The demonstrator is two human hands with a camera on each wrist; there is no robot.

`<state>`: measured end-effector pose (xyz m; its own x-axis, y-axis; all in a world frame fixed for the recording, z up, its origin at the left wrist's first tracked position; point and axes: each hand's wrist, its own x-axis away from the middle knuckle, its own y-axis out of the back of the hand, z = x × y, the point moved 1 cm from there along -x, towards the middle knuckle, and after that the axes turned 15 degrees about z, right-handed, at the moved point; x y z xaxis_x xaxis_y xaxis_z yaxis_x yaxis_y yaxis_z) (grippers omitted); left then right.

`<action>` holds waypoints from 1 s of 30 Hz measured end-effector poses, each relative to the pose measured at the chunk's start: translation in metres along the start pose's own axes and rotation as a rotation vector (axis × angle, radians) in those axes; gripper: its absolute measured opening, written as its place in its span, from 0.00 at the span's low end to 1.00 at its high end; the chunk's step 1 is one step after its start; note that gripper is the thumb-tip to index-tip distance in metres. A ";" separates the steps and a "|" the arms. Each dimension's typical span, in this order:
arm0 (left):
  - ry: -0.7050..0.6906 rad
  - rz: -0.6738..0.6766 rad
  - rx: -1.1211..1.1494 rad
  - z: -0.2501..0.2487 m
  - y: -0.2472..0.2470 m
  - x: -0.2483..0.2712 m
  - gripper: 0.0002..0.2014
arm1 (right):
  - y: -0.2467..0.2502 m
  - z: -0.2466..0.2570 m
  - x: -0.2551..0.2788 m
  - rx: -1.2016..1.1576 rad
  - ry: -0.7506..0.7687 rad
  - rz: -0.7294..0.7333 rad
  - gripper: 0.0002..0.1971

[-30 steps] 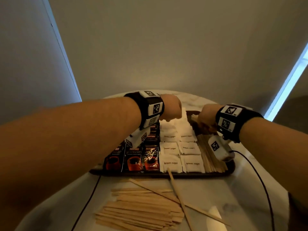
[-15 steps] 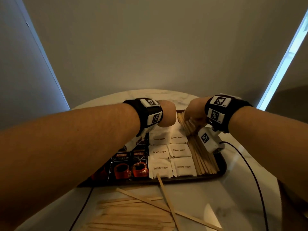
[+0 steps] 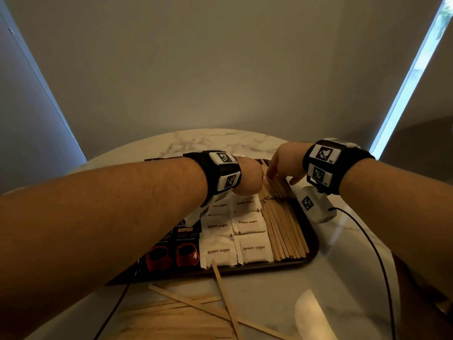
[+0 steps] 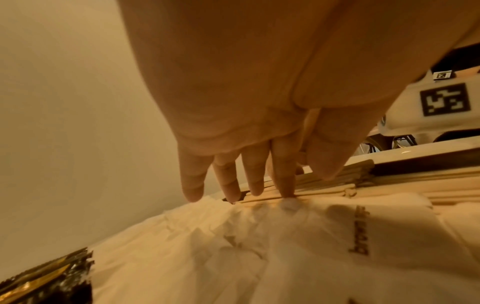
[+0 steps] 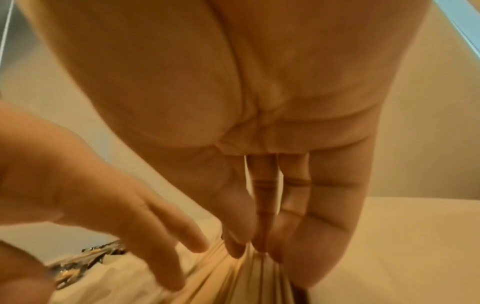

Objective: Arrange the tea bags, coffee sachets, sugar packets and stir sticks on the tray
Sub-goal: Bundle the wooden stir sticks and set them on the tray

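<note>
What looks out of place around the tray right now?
One stir stick leans askew over the tray front rim, its tip on a sugar packet. More loose sticks lie crossed on the table, not yet on the tray. The tray's own stick row lies neat.

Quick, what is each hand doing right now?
Left hand: open, straight fingers touching the pale wooden stir sticks.
Right hand: open, fingertips pressing the same sticks.

Left half of tray [image 3: 311,251] hidden under forearm, loose stir sticks [image 3: 176,320] at counter's near edge cut off, right wrist view motion-blurred.
</note>
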<state>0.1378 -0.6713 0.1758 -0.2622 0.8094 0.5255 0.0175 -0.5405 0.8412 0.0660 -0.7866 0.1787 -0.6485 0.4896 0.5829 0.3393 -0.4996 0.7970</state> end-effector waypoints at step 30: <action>0.062 -0.069 0.258 -0.007 -0.009 -0.025 0.32 | -0.018 -0.019 0.009 0.421 0.126 0.095 0.47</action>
<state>0.1376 -0.6887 0.1540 -0.3301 0.8224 0.4634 0.2408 -0.4013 0.8837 0.0411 -0.7864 0.1669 -0.6702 0.3516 0.6536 0.6320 -0.1913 0.7510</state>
